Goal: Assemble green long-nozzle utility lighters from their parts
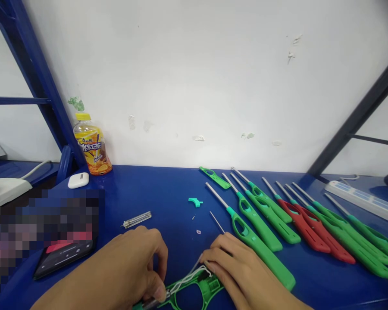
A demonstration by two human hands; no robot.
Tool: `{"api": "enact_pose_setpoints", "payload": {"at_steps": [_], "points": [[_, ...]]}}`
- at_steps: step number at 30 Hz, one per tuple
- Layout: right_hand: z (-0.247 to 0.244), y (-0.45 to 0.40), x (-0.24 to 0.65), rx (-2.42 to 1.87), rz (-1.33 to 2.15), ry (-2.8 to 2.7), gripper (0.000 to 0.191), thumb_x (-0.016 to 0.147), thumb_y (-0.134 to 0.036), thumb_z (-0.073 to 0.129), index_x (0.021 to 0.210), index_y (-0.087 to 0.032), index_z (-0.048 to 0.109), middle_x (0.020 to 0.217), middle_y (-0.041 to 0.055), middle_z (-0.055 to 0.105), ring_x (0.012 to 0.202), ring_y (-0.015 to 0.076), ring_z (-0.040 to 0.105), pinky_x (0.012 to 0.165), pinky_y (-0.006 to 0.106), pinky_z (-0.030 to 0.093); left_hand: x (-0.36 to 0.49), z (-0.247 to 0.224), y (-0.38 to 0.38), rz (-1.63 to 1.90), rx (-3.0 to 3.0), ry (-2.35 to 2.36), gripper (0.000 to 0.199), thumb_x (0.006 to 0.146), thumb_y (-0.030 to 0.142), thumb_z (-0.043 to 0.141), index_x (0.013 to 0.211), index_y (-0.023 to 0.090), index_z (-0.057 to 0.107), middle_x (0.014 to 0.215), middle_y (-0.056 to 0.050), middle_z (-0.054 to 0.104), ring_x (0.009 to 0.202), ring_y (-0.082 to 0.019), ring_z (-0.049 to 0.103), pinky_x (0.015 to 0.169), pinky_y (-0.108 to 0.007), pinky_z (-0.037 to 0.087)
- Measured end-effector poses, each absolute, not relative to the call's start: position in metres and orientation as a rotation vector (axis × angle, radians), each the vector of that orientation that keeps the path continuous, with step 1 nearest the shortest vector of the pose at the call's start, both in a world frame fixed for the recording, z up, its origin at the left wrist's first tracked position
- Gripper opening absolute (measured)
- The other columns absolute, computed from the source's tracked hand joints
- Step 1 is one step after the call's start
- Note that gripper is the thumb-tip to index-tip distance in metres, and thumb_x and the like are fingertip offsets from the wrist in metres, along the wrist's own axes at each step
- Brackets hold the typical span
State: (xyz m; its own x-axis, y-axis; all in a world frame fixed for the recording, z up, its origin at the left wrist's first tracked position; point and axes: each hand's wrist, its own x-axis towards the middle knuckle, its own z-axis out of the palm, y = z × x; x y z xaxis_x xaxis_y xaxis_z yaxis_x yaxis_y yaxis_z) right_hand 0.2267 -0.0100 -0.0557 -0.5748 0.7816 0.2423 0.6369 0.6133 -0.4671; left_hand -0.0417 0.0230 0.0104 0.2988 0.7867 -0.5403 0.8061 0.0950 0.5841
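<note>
A green lighter half-shell (210, 293) lies open at the front edge of the view, its trigger loop and inner ribs showing. White wires (185, 282) run along it from a metal tube end. My left hand (137, 262) is closed, thumb and fingers pressing on the tube end of this lighter. My right hand (237, 269) is closed at the shell's other side, its fingertips together on a thin wire, the palm against the shell. Beyond the hands lie a teal trigger (195, 202), a tiny screw (193, 218), a small pale piece (198, 231) and a clear tube-shaped part (137, 219).
Several assembled green lighters (261, 245) and red lighters (302, 221) lie in a row on the right. Behind them is a loose green shell (215, 178). A phone (66, 254), white earphone case (78, 180) and drink bottle (93, 148) stand left; a power strip (365, 200) lies right.
</note>
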Motion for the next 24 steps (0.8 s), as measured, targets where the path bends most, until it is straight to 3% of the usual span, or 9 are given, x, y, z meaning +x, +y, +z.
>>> {"api": "enact_pose_setpoints", "payload": {"at_steps": [7,12,17,21,24], "points": [[-0.056,-0.01,0.226,-1.142,0.456,-2.425,0.029,0.115,-0.016,0.045,0.124,-0.027,0.07,0.111,0.0036,0.07,0.102,0.0227,0.067,0.101,0.039,0.057,-0.031,0.023,0.026,-0.25,1.797,1.527,0.004,0.063,0.026,0.068,0.064,0.028,0.071,0.063,0.005,0.07,0.057,-0.018,0.063,0.06,-0.028,0.042],[-0.055,-0.011,0.226,-1.135,0.465,-2.415,0.03,0.115,-0.014,0.045,0.124,-0.026,0.07,0.111,0.0032,0.07,0.101,0.0211,0.068,0.1,0.037,0.057,-0.036,0.015,0.017,-0.095,1.911,1.564,0.013,0.065,0.026,0.067,0.074,0.03,0.076,0.074,0.005,0.075,0.083,-0.022,0.071,0.066,-0.031,0.039],[-0.056,-0.01,0.226,-1.14,0.474,-2.406,0.029,0.115,-0.014,0.046,0.124,-0.026,0.071,0.112,0.0033,0.07,0.102,0.0213,0.068,0.103,0.038,0.057,-0.041,0.006,0.018,-0.128,1.903,1.611,0.02,0.064,0.028,0.068,0.08,0.031,0.079,0.083,0.004,0.076,0.081,-0.021,0.069,0.064,-0.03,0.037],[-0.055,-0.011,0.226,-1.149,0.498,-2.401,0.031,0.116,-0.015,0.045,0.125,-0.026,0.072,0.113,0.0035,0.07,0.104,0.0211,0.069,0.109,0.041,0.055,-0.036,0.013,0.02,-0.194,1.958,1.556,0.013,0.065,0.026,0.066,0.074,0.029,0.076,0.076,0.003,0.075,0.077,-0.021,0.068,0.067,-0.032,0.036],[-0.055,-0.012,0.226,-1.163,0.497,-2.391,0.03,0.116,-0.016,0.046,0.126,-0.027,0.072,0.112,0.0032,0.07,0.103,0.021,0.07,0.113,0.042,0.054,-0.029,0.021,0.02,-0.301,1.952,1.58,0.016,0.067,0.023,0.068,0.077,0.029,0.079,0.085,0.001,0.08,0.086,-0.025,0.073,0.071,-0.033,0.039]]}}
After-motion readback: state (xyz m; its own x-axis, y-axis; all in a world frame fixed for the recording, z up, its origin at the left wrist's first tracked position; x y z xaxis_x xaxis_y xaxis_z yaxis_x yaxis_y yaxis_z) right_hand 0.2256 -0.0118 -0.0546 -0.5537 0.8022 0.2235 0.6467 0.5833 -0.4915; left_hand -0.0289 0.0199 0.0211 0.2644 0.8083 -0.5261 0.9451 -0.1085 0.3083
